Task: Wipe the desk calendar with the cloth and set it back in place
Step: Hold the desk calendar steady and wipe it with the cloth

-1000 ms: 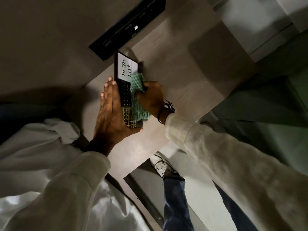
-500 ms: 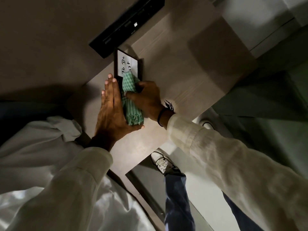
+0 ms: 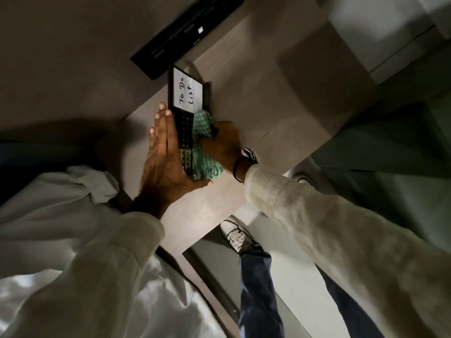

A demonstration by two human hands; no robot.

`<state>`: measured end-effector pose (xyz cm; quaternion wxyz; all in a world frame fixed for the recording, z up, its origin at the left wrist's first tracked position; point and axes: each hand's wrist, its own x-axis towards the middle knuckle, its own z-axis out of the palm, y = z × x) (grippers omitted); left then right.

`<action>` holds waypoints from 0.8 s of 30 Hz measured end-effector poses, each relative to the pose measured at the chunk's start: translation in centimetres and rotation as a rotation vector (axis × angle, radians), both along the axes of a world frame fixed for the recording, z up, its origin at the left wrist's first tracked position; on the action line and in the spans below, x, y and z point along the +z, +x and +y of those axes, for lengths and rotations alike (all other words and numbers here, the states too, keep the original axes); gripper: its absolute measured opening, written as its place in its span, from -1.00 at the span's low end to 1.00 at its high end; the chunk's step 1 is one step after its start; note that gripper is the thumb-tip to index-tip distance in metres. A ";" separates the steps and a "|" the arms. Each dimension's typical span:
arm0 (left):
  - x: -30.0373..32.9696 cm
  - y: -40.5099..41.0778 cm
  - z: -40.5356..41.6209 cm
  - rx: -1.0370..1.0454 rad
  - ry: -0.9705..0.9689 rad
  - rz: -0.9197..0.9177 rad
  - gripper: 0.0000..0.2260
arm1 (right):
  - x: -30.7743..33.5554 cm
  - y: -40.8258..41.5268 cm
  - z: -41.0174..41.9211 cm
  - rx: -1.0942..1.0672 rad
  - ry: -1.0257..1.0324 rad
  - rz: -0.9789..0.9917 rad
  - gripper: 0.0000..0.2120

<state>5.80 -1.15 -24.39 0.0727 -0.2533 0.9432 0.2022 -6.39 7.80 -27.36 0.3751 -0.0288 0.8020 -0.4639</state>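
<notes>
Cloth [image 3: 206,145] slid lower, calendar [image 3: 188,113] grid partly hidden, right hand [image 3: 223,142] gripping

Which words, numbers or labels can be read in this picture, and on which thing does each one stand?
"To Do List": handwritten on the white panel at the far end of the desk calendar.
Date grid on the desk calendar, beside the cloth: too small to read.
Black device on the desk: a small white mark, unreadable.
</notes>
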 end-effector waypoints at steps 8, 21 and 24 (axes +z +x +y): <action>0.1 0.1 -0.3 -0.008 0.006 -0.001 0.41 | 0.2 0.0 -0.4 -0.014 0.016 0.007 -0.86; 0.0 -0.2 -0.3 0.004 0.019 0.014 0.42 | 0.7 -0.9 -2.4 -0.077 0.027 0.078 -0.87; -0.1 -0.1 -0.5 0.005 0.020 0.011 0.41 | 1.7 -0.2 -3.0 -0.074 -0.032 0.156 -0.88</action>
